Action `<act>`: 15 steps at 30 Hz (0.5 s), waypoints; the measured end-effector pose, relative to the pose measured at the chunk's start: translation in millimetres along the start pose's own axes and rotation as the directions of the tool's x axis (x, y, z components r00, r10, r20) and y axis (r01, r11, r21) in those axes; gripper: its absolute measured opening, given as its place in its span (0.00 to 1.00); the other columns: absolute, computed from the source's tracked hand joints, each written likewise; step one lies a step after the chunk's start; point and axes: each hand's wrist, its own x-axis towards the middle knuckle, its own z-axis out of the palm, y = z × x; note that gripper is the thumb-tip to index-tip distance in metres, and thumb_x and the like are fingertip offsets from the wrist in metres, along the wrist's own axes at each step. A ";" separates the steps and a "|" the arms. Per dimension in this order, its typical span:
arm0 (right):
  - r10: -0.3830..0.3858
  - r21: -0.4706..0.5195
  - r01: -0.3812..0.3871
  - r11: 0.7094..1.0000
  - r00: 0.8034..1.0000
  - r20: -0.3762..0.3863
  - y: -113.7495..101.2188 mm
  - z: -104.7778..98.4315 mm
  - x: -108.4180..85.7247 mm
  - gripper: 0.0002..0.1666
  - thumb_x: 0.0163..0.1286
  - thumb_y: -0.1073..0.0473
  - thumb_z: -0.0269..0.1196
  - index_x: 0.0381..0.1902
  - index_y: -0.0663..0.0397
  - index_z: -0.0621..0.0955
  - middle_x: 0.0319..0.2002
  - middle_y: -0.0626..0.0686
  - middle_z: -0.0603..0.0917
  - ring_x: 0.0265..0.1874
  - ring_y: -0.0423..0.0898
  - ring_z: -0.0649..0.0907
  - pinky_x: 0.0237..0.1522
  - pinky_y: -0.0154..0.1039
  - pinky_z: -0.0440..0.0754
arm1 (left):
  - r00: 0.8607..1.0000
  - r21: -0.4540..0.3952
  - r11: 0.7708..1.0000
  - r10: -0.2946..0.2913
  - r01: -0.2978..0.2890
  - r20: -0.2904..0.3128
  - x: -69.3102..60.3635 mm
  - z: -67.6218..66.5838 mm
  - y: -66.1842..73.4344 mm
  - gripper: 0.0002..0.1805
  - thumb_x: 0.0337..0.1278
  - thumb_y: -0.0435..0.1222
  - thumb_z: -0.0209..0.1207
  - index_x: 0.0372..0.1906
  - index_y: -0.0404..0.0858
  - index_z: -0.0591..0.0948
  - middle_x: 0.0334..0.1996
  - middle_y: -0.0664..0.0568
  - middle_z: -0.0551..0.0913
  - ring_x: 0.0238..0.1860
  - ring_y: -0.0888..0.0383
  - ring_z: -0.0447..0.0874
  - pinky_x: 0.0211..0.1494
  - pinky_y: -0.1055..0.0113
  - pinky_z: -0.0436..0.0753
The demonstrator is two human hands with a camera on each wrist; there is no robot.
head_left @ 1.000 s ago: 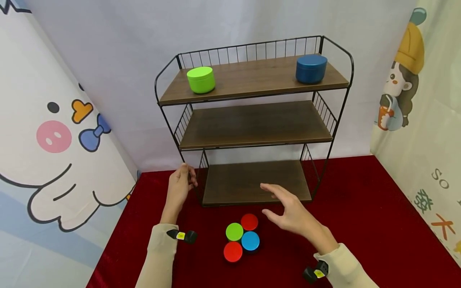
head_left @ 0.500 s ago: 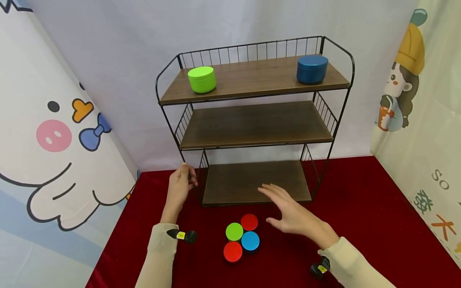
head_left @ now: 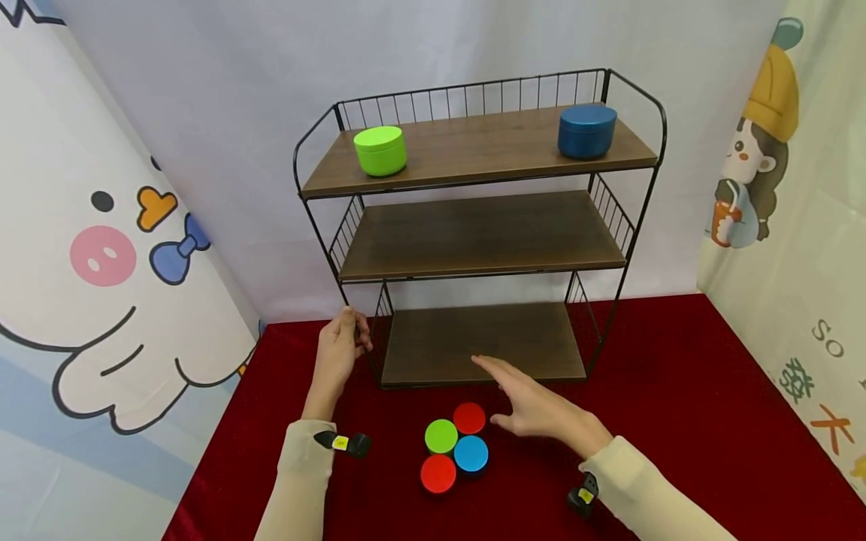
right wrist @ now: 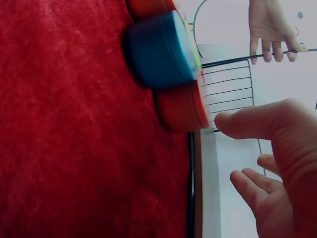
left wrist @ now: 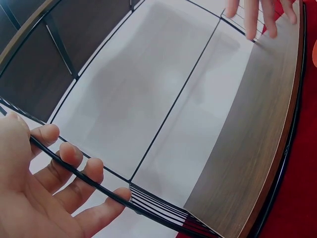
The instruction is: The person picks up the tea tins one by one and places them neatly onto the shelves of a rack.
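A black wire rack with three brown shelves point(head_left: 480, 237) stands on the red cloth. My left hand point(head_left: 336, 353) grips its left front post; in the left wrist view the fingers of that hand point(left wrist: 64, 183) curl round the black rod. In front of the rack, a green tin point(head_left: 441, 436), a blue tin point(head_left: 470, 454) and two red tins point(head_left: 470, 418) point(head_left: 438, 473) stand close together. My right hand point(head_left: 541, 406) hovers just right of them, thumb and fingers apart, holding nothing. The right wrist view shows the blue tin point(right wrist: 161, 49) beyond the thumb.
On the top shelf are a light green tin point(head_left: 380, 152) at the left and a dark blue tin point(head_left: 586, 131) at the right. Printed curtains hang at both sides, and a pale cloth point(head_left: 473, 37) hangs behind the rack. Red cloth point(head_left: 704, 391) covers the table.
My right hand has moved left and slightly lower, closer to the group of tins. My left hand stays on the post, and the tins have not moved.
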 end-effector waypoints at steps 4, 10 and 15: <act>0.023 0.059 -0.025 0.998 0.999 0.044 1.5 6.6 2.8 0.54 0.65 0.68 0.72 0.81 0.56 0.56 0.78 0.62 0.62 0.69 0.61 0.75 0.62 0.52 0.82 | 1.000 -0.013 1.000 -0.027 0.027 0.008 -1.4 -0.1 5.9 0.31 0.84 0.50 0.36 0.39 0.27 0.75 0.30 0.46 0.75 0.31 0.54 0.78 0.36 0.62 0.84; 0.055 0.054 -0.059 0.997 0.996 0.074 4.8 18.8 1.8 0.53 0.65 0.67 0.72 0.81 0.53 0.58 0.77 0.60 0.65 0.71 0.59 0.74 0.65 0.55 0.79 | 1.000 -0.005 1.000 0.010 -0.010 -0.004 -0.5 0.6 -1.4 0.33 0.82 0.54 0.36 0.39 0.27 0.75 0.30 0.46 0.75 0.30 0.55 0.77 0.33 0.69 0.81; 0.041 0.073 -0.048 0.996 0.995 0.093 7.6 27.9 1.0 0.51 0.65 0.69 0.71 0.80 0.55 0.59 0.76 0.61 0.67 0.68 0.58 0.76 0.64 0.53 0.80 | 1.000 -0.008 1.000 0.010 -0.010 -0.009 -1.1 1.5 -0.3 0.34 0.82 0.55 0.36 0.38 0.27 0.75 0.29 0.46 0.74 0.29 0.55 0.77 0.32 0.68 0.80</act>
